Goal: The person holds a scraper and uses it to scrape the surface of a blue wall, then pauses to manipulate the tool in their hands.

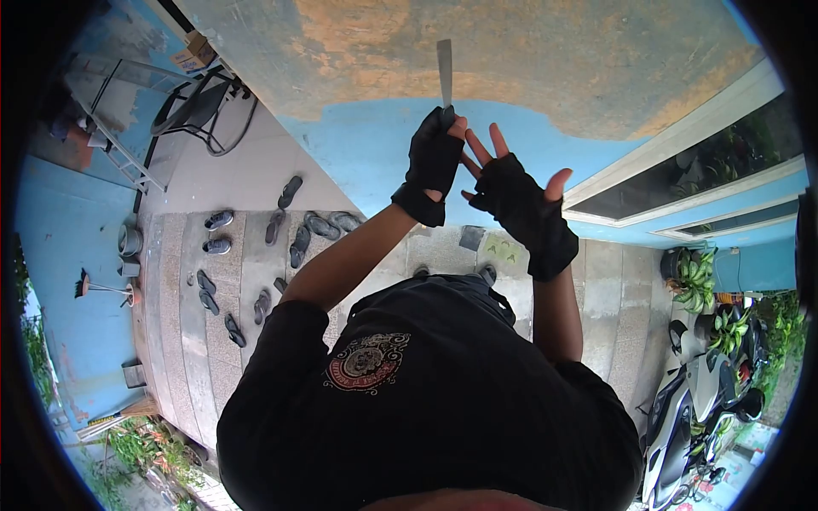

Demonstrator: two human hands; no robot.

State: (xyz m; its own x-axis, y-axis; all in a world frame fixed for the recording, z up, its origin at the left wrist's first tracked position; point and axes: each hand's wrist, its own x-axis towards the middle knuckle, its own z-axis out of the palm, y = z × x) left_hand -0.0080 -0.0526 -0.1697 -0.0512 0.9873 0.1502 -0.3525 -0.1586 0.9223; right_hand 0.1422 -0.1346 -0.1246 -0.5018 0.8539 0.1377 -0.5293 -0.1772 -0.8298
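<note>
My left hand [436, 162], in a black fingerless glove, is wrapped round the dark handle of a scraper [445, 72]. The scraper's long narrow metal blade points up in front of the wall. Just to the right, my right hand [520, 192], gloved the same way, has its fingers spread and holds nothing. Its fingertips are close to my left hand; whether they touch it I cannot tell. Beyond the hands is the wall [545, 68], with blue paint below and a bare grey and orange patch above.
A window [690, 162] is set in the wall at the right. Several sandals and shoes lie on the tiled floor [183, 366] at the left. A chair [200, 111] and a metal ladder [128, 153] stand upper left. Motorcycles [682, 417] and potted plants [694, 277] are at the right.
</note>
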